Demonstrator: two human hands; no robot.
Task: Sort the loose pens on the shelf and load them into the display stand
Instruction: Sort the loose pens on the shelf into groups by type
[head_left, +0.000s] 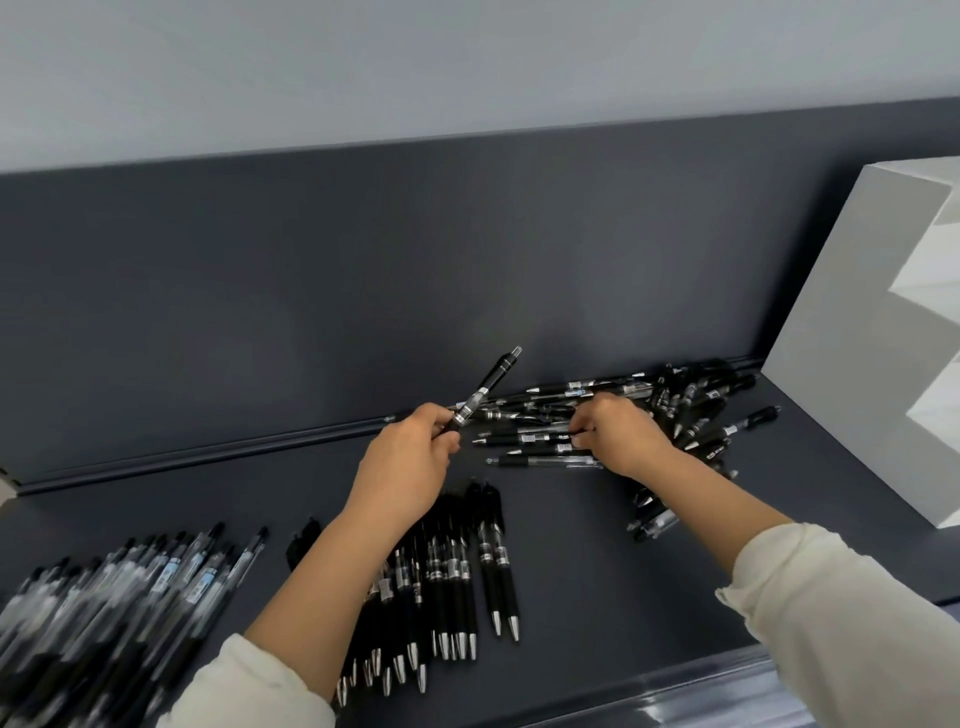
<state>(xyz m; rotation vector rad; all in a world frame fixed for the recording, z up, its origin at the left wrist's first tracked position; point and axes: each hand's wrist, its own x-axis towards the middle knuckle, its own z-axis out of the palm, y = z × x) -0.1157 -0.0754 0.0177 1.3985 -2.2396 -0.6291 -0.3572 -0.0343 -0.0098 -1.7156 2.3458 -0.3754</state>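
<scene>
My left hand (410, 457) grips a black click pen (485, 391) by its lower end, its clicker tilted up and to the right above the shelf. My right hand (618, 436) reaches into the unsorted heap of pens (691, 410) at the back right and pinches a black pen (530, 439) lying there. A sorted row of black pens (457, 571) lies under my left forearm, tips toward me. A second group, of clear-barrelled pens (130, 587), lies at the near left. The white display stand (872, 332) rises at the right.
The dark grey shelf (597, 571) has a back panel (363, 291) behind it and a clear front rail (701, 696) along the near edge. A small black part (304, 540) lies between the two sorted groups.
</scene>
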